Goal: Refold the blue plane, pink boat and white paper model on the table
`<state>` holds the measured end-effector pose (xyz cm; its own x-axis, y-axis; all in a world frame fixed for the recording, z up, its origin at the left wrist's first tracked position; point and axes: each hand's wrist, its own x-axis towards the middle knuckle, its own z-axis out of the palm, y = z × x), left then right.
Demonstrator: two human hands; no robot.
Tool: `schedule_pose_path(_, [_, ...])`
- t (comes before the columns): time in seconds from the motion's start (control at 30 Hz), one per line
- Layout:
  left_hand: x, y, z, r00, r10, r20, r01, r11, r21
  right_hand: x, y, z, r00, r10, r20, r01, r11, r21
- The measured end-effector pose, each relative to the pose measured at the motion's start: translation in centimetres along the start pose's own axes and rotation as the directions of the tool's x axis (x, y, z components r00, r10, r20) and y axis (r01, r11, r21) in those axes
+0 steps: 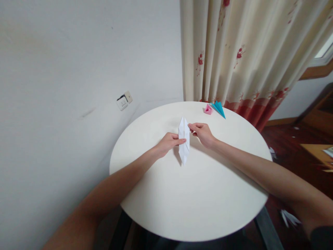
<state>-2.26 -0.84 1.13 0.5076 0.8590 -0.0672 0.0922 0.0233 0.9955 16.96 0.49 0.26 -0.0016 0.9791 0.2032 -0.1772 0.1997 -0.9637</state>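
Observation:
A white folded paper (183,148), long and pointed at both ends, stands upright on the round white table (197,201). My left hand (168,143) presses its fingertips on the paper's left side near the middle. From the right, my right hand (203,133) pinches the paper's upper right edge. Both forearms reach in from the bottom of the view.
A small pink folded paper box (208,109) and a teal folded paper dart (219,108) lie at the table's far edge. A cream curtain with red flowers (241,52) hangs behind. The white wall carries a socket (124,100). Paper scraps (288,218) lie on the wooden floor at right.

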Motion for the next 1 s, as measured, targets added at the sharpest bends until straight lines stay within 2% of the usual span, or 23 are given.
schedule_pose_path(0.03, [0.0, 0.0, 0.0, 1.0, 0.009, -0.002, -0.009, 1.0, 0.008, -0.1, 0.0, 0.0, 1.0, 0.018, 0.018, -0.018, 1.0, 0.024])
schedule_pose_path(0.1, [0.0, -0.1, -0.1, 0.999, 0.036, -0.009, -0.035, 0.999, 0.028, -0.4, 0.0, 0.3, 0.989, 0.073, 0.126, -0.082, 0.994, 0.068])
schedule_pose_path(0.17, [0.1, -0.3, -0.2, 0.998, 0.056, -0.022, -0.055, 0.997, 0.06, -1.0, 0.2, 0.8, 0.955, 0.139, 0.261, -0.163, 0.984, 0.074])
schedule_pose_path(0.23, [0.2, -0.5, -0.2, 0.998, 0.063, -0.031, -0.059, 0.992, 0.107, -1.4, 0.5, 1.2, 0.928, 0.183, 0.325, -0.215, 0.974, 0.065])
schedule_pose_path(0.33, [0.3, -0.8, 0.1, 0.998, 0.055, -0.041, -0.047, 0.985, 0.164, -1.6, 0.9, 1.5, 0.942, 0.181, 0.283, -0.214, 0.973, 0.09])
schedule_pose_path(0.57, [0.3, -0.9, 1.1, 0.99, 0.1, -0.095, -0.083, 0.983, 0.164, -1.2, 1.2, 1.4, 0.975, 0.154, 0.16, -0.177, 0.974, 0.142])
schedule_pose_path(0.83, [-0.1, -0.6, 1.2, 0.997, 0.052, -0.053, -0.043, 0.986, 0.163, -0.6, 0.1, 1.0, 0.984, 0.158, 0.079, -0.172, 0.96, 0.221])
schedule_pose_path(0.9, [0.0, -0.6, 1.2, 0.993, 0.073, -0.097, -0.059, 0.989, 0.138, -0.3, -0.3, 0.6, 0.984, 0.15, 0.099, -0.17, 0.958, 0.232])
schedule_pose_path(1.0, [0.3, -0.6, 1.0, 0.964, 0.146, -0.22, -0.13, 0.988, 0.083, -0.2, -0.5, 0.4, 0.98, 0.145, 0.135, -0.169, 0.968, 0.185])
